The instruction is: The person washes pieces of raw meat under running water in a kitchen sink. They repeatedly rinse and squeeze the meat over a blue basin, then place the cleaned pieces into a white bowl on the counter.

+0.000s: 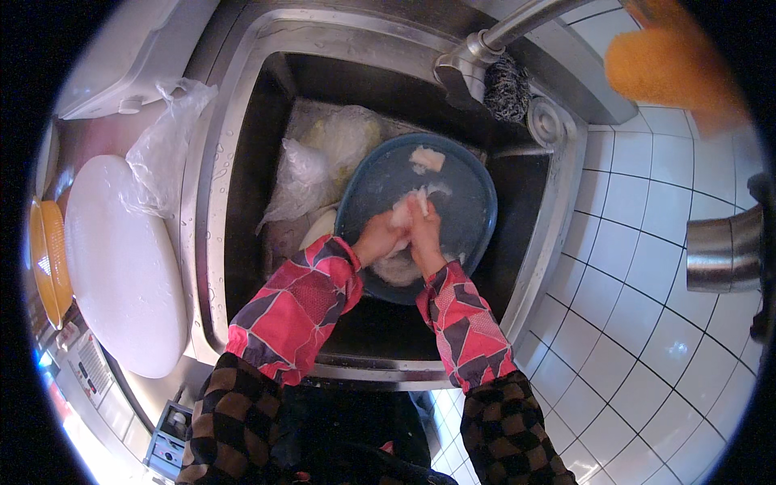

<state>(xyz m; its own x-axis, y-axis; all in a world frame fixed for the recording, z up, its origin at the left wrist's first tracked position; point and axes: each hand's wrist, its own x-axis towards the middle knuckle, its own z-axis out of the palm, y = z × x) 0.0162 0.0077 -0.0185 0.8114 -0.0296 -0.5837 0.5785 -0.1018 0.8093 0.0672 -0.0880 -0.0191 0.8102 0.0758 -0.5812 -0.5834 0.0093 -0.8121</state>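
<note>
Over a round blue basin [467, 224], my left hand [381, 237] and my right hand [425, 237] press together around a soft white piece [401, 212], too blurred to name exactly. The basin sits inside a dark-walled metal sink [248, 182]. Near the basin's far side lies a pale block-like piece [427, 159]. More whitish material [397, 268] shows in the basin below my hands. Pink patterned sleeve covers wrap both my forearms.
Clear plastic bags [303, 163] with contents lie left of the basin. A faucet [461, 66], a steel-wool scrubber [507, 88] and a drain strainer [544, 121] are at the far right corner. Left stand a white cutting board [127, 267], a plastic bag [160, 151] and an orange basket [51, 260].
</note>
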